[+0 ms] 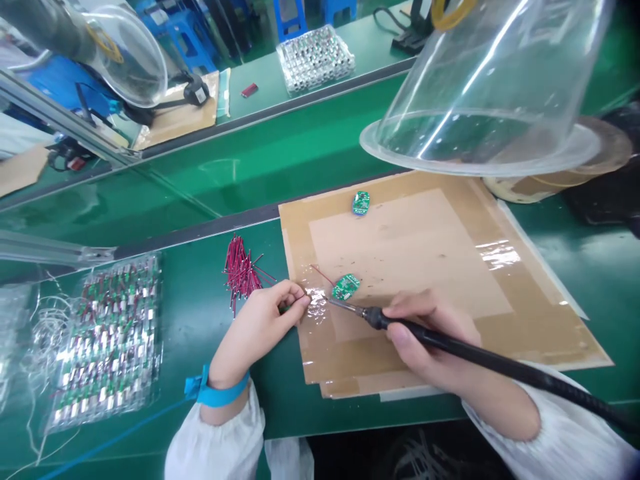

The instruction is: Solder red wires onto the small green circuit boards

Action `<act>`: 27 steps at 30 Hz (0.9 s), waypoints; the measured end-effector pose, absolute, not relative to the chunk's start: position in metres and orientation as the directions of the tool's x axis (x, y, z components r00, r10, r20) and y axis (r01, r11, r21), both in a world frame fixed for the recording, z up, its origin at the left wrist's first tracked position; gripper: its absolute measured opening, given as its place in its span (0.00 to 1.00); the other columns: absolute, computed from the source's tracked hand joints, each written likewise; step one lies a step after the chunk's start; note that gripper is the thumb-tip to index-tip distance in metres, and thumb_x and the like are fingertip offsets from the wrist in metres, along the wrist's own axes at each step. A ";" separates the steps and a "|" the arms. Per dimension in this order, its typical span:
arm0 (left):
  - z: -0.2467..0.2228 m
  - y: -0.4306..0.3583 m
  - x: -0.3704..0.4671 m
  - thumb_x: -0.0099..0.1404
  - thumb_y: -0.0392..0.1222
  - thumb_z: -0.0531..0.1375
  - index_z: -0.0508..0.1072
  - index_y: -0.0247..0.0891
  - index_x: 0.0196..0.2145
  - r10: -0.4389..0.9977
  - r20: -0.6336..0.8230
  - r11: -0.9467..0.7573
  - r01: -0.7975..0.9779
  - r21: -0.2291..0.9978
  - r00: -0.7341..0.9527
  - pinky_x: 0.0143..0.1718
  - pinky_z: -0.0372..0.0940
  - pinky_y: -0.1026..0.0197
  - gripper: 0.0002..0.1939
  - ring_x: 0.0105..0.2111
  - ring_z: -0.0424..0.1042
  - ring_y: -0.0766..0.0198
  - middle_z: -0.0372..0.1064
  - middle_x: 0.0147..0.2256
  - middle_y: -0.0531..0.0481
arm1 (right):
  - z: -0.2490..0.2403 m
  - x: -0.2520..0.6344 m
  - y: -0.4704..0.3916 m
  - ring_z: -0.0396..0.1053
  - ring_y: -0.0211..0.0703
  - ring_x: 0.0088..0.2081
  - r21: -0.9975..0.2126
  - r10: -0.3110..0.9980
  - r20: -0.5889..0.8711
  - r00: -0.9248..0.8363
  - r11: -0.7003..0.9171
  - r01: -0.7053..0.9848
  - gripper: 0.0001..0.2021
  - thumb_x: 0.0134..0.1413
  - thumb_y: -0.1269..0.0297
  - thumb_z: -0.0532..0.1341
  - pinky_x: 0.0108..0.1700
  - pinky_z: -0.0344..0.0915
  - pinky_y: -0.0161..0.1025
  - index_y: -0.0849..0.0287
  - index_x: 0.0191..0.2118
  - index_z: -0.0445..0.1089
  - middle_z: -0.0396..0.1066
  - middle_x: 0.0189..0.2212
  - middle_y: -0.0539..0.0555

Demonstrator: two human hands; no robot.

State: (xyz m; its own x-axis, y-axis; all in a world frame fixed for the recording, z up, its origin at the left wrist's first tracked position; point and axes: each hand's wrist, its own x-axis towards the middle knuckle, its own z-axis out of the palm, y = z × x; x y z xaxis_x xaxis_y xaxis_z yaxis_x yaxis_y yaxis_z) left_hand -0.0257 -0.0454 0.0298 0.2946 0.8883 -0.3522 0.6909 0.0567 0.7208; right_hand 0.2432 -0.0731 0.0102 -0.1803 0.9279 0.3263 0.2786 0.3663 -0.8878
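On my feed, far left, a clear tray bears small parts too blurred to identify; next, the left hand, thumb against forefinger, pinches a thin wire mostly hidden by those fingers. The green circuit board lies just beyond on cardboard; the right hand grasps a soldering iron pen-fashion, its cord cut off at right.

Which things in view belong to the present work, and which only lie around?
In use, likely:
soldering iron in right hand
green board nearest its tip
red wires by left hand

Seemingly idle:
red piece on far bench
blue stools beyond
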 end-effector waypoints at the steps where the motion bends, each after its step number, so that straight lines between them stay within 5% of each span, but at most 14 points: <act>1: 0.030 -0.046 -0.026 0.73 0.45 0.56 0.71 0.40 0.37 0.879 -0.365 0.067 0.677 0.733 0.307 0.31 0.61 0.63 0.09 0.28 0.70 0.65 0.71 0.26 0.56 | 0.011 0.241 -0.073 0.75 0.39 0.25 -0.859 0.910 0.367 -0.196 0.412 0.304 0.07 0.57 0.70 0.64 0.25 0.70 0.34 0.53 0.40 0.68 0.75 0.29 0.50; 27: 0.029 -0.052 -0.027 0.73 0.41 0.54 0.68 0.42 0.38 0.857 -0.390 0.062 0.684 0.726 0.336 0.32 0.60 0.63 0.05 0.28 0.69 0.66 0.70 0.28 0.57 | -0.001 0.237 -0.069 0.78 0.41 0.28 -0.720 0.842 0.398 -0.363 0.533 0.445 0.05 0.59 0.64 0.62 0.29 0.71 0.37 0.52 0.41 0.67 0.78 0.29 0.49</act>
State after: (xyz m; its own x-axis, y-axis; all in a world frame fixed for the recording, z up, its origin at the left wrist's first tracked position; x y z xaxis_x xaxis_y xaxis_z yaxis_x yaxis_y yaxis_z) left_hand -0.0266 -0.0519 0.0294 0.3358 0.8574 -0.3901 0.6844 0.0624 0.7264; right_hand 0.2374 -0.0687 -0.0012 -0.3635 0.8421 0.3984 0.4451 0.5327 -0.7198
